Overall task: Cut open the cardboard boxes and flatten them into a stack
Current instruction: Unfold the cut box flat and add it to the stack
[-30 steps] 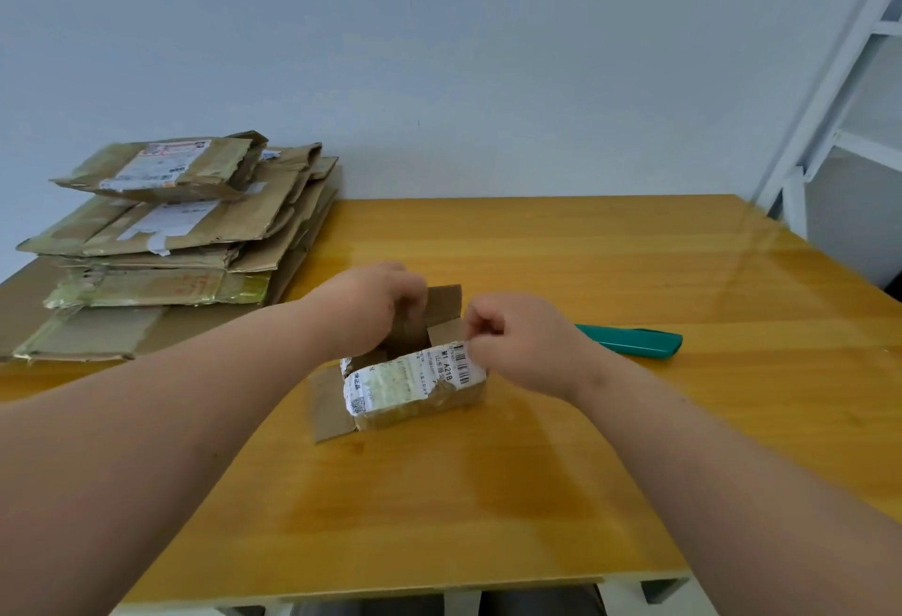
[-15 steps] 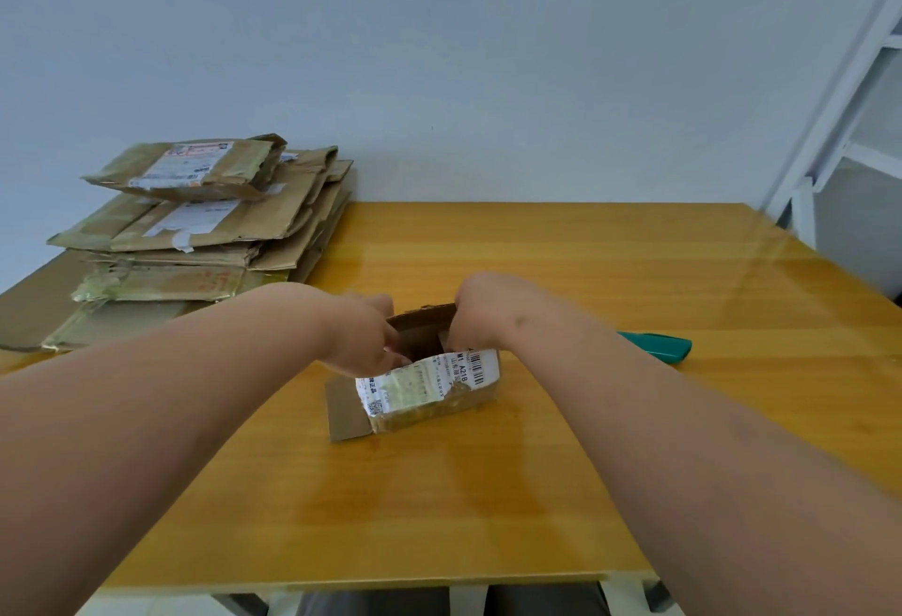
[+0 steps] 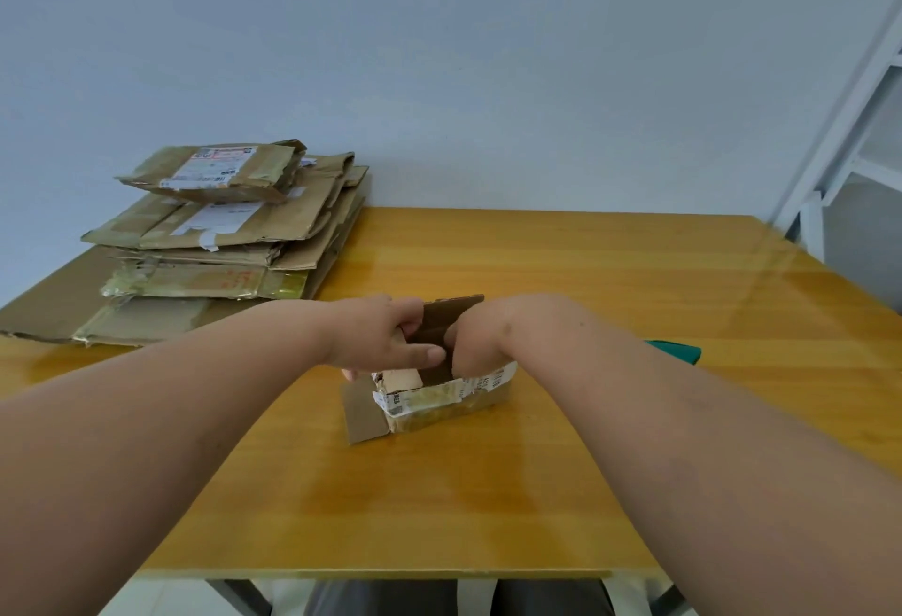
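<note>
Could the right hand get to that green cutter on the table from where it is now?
Probably yes. The green cutter lies on bare table just right of the right forearm, nothing between. But the right hand is busy on the small cardboard box and would have to let go first.

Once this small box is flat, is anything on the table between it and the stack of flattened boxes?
Nothing visible blocks that route. The small box sits mid-table, gripped by the left hand and right hand. The stack lies at the far left, with bare table between. The green cutter lies on the opposite side.
</note>
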Action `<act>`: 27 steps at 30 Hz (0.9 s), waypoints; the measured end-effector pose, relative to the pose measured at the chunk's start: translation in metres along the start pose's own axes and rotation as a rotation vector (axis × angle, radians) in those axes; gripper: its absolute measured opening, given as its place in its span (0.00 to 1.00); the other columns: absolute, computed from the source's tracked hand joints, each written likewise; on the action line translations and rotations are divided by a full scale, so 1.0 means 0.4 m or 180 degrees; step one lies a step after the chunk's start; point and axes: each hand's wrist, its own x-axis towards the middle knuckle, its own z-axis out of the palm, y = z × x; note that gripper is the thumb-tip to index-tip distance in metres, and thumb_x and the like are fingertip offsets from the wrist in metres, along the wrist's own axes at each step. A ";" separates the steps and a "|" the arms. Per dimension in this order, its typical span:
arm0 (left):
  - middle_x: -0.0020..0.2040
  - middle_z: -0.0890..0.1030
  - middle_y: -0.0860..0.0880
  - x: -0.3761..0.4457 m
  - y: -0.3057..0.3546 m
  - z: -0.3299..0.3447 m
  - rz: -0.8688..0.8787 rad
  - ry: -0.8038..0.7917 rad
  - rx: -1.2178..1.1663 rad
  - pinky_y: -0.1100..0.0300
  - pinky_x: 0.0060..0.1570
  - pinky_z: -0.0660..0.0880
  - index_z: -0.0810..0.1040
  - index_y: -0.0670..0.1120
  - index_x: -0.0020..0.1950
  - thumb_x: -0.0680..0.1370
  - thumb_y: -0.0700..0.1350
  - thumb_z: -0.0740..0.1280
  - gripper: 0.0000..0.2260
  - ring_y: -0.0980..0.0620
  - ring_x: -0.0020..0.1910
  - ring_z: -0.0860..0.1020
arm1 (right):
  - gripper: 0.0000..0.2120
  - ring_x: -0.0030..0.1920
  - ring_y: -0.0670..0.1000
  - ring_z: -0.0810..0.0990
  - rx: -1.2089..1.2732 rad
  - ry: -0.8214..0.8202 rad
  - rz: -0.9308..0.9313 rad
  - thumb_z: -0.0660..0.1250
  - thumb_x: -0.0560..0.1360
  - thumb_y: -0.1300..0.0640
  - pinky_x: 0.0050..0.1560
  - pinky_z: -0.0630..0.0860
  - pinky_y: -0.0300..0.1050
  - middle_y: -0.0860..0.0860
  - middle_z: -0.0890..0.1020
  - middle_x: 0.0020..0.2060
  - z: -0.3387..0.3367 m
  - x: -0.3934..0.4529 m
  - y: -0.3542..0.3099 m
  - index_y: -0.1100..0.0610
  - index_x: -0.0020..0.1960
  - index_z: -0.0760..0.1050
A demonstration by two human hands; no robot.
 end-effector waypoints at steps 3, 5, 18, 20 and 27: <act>0.54 0.77 0.43 -0.005 -0.006 -0.001 -0.0135 0.0012 -0.0555 0.57 0.39 0.82 0.69 0.45 0.52 0.78 0.55 0.67 0.15 0.47 0.42 0.82 | 0.08 0.41 0.51 0.76 0.0380 0.0595 0.0018 0.62 0.77 0.60 0.40 0.76 0.44 0.51 0.77 0.44 0.002 -0.013 0.005 0.51 0.55 0.72; 0.57 0.75 0.42 -0.009 -0.015 -0.002 -0.0245 0.0075 -0.0849 0.51 0.43 0.83 0.69 0.46 0.52 0.78 0.47 0.67 0.09 0.43 0.47 0.82 | 0.09 0.40 0.50 0.74 0.0851 0.1153 0.0114 0.63 0.76 0.63 0.37 0.73 0.44 0.51 0.74 0.43 0.012 -0.018 0.030 0.50 0.49 0.67; 0.62 0.74 0.41 -0.009 -0.016 -0.019 0.0387 0.1917 -0.1051 0.43 0.34 0.79 0.58 0.58 0.58 0.73 0.34 0.69 0.28 0.37 0.39 0.80 | 0.08 0.42 0.55 0.73 0.3454 0.2596 0.0233 0.59 0.79 0.63 0.47 0.78 0.60 0.60 0.79 0.44 0.050 -0.069 0.160 0.61 0.52 0.76; 0.67 0.70 0.50 -0.002 -0.016 -0.019 0.0453 0.1979 -0.1138 0.43 0.39 0.80 0.58 0.58 0.66 0.73 0.34 0.70 0.33 0.40 0.48 0.81 | 0.07 0.39 0.52 0.71 0.3100 0.2808 -0.0062 0.58 0.80 0.65 0.38 0.70 0.47 0.53 0.76 0.39 0.059 -0.080 0.156 0.60 0.51 0.75; 0.69 0.70 0.52 0.020 -0.037 0.052 -0.0006 0.2042 -0.0912 0.63 0.54 0.68 0.72 0.59 0.71 0.77 0.38 0.68 0.25 0.52 0.63 0.72 | 0.18 0.50 0.53 0.75 0.2287 0.2765 -0.0168 0.65 0.71 0.65 0.43 0.73 0.48 0.49 0.77 0.52 0.138 -0.061 0.119 0.51 0.58 0.70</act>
